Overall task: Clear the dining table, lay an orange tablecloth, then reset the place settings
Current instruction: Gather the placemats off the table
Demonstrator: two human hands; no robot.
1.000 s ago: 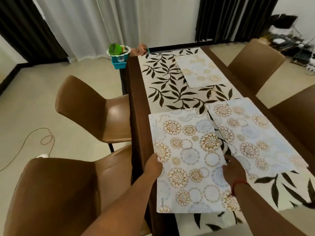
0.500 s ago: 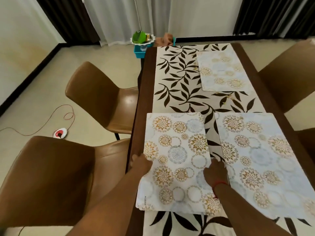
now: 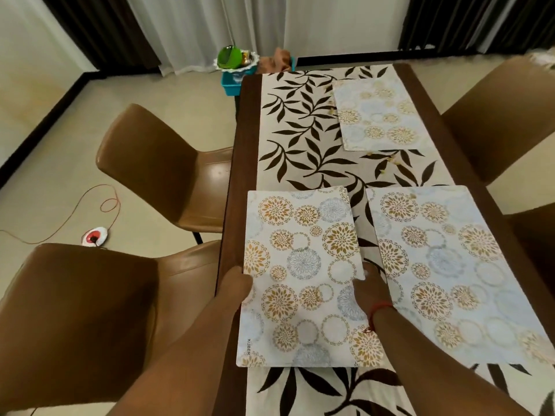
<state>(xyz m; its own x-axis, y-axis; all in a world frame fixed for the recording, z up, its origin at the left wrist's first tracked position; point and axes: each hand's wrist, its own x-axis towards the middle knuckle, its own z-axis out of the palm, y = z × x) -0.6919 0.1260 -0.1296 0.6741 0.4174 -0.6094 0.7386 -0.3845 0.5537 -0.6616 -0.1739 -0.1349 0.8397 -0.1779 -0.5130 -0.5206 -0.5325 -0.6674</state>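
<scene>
On the floor at far left: a red-and-white socket (image 3: pixel 96 234) with an orange cord (image 3: pixel 99 205); two brown chairs (image 3: pixel 162 166) face the dark wood table (image 3: pixel 237 163). Leaf-print runner (image 3: pixel 300 139) covers the table. Left hand (image 3: pixel 237 285) grips the near placemat (image 3: pixel 300 274) at its left edge, right hand (image 3: pixel 371 288) holds its right edge; fingers hidden beneath. Second placemat (image 3: pixel 444 265) just beside; third placemat (image 3: pixel 378 112) farther back. Versus 0.5 s ago: held placemat squared parallel to the table edge.

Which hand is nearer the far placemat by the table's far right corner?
Right. The right hand grips the near placemat's right edge, below the far placemat; the left hand holds its left edge, farther across.
</scene>
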